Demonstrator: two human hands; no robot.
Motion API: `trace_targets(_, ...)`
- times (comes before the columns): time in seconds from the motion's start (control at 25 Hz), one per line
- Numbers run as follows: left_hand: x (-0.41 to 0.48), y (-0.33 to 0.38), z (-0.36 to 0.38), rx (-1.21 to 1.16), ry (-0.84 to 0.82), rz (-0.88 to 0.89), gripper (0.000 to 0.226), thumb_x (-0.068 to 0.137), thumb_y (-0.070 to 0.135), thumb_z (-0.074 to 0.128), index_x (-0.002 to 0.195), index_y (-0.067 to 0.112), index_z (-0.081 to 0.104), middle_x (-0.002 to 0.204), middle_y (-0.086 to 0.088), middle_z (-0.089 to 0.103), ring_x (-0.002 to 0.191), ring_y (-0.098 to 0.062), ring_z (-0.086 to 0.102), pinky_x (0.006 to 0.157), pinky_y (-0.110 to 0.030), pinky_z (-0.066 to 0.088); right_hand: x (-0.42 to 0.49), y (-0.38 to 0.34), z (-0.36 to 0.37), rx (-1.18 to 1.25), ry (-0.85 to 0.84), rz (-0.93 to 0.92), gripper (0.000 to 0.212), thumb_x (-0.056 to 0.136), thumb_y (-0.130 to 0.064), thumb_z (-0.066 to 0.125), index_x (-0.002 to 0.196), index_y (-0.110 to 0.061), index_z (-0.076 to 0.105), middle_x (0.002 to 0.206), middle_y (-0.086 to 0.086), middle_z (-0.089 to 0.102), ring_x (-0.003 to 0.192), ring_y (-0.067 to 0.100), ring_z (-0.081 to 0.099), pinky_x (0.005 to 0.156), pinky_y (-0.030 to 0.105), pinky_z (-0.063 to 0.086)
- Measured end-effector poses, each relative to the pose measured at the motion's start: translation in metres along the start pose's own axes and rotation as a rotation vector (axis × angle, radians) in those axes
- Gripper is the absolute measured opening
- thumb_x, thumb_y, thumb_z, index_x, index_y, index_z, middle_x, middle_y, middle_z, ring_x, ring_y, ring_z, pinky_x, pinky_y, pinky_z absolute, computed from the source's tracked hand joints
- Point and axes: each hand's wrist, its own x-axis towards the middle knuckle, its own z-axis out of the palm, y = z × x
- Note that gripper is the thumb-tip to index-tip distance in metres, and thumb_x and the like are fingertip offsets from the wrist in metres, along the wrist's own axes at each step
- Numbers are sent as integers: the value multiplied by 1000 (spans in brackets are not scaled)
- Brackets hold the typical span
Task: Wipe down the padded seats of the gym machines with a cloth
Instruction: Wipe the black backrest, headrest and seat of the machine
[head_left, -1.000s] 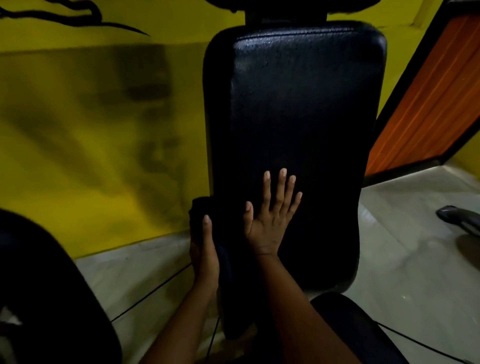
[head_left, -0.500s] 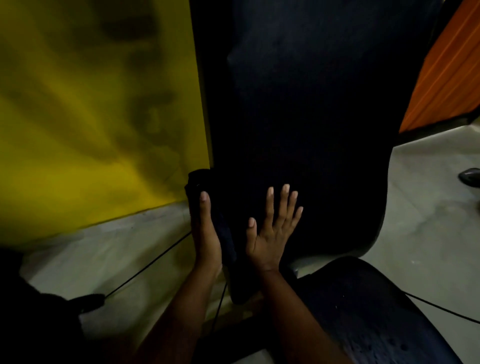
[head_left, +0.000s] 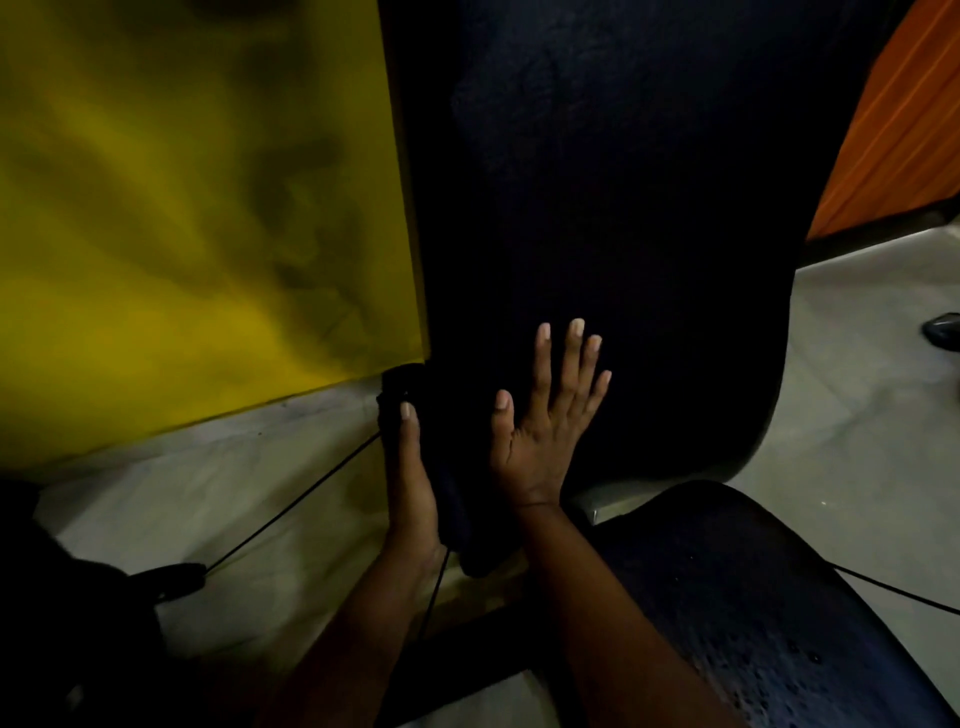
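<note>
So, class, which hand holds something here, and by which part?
The left hand has the dark cloth by its left side; its fingers are hidden, so the grip is unclear. The right hand lies flat on the back pad, holding nothing.

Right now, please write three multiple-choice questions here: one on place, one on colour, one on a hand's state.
1. Where does the right hand lie?
A. on a steel dumbbell
B. on the black padded backrest
C. on a glass door
2. What colour is the painted wall left of the backrest?
A. white
B. blue
C. yellow
3. How are the right hand's fingers?
A. straight and spread
B. curled in a fist
C. pinching a bottle
Answers: 1 B, palm flat on the pad; 2 C, it shows yellow; 3 A, all five extended apart.
</note>
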Motion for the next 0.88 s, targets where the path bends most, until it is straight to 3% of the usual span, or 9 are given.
trace_targets(0.28,-11,-55,-19,45,155,-84,92,64,79,60,139,30,43,139,-2,53,127,-20,51,110,-50,33,0,0,3,0,28,-4,54,96,-53,7,147,-40,-6,155,-20,-15,146,10,-6,118,46,0)
trace_targets(0.48,-2,-32,-22,125,75,-99,81,76,77,51,140,28,42,143,-3,48,131,-23,47,109,-51,33,2,-5,-5,-35,-45,43,55,97,-52,11,148,-39,-5,157,-5,3,145,11,-8,118,46,0)
trace_targets(0.6,-26,-6,-11,113,187,-85,92,66,88,45,140,34,41,142,1,49,129,-20,48,107,-48,37,-31,-8,-22,38,-133,141,55,98,-52,18,149,-32,9,157,-6,4,147,12,-4,118,48,7)
trace_targets(0.68,-62,17,4,85,286,-23,91,66,84,45,139,30,43,136,0,54,123,-20,53,102,-44,42,-55,-14,-42,149,-252,244,56,97,-53,24,148,-35,11,157,-15,0,146,7,-2,117,50,18)
trace_targets(0.76,-98,31,16,122,294,28,86,72,77,47,141,27,41,138,-2,52,125,-20,50,105,-44,40,-67,-27,-66,280,-342,340,55,93,-53,33,145,-42,18,155,-22,5,144,0,6,116,42,26)
trace_targets(0.88,-139,53,29,201,196,-16,85,69,78,51,136,25,48,135,1,55,125,-20,52,107,-47,38,-64,-68,-97,581,-490,474,55,83,-59,41,136,-50,27,155,-15,14,136,-14,14,107,6,22)
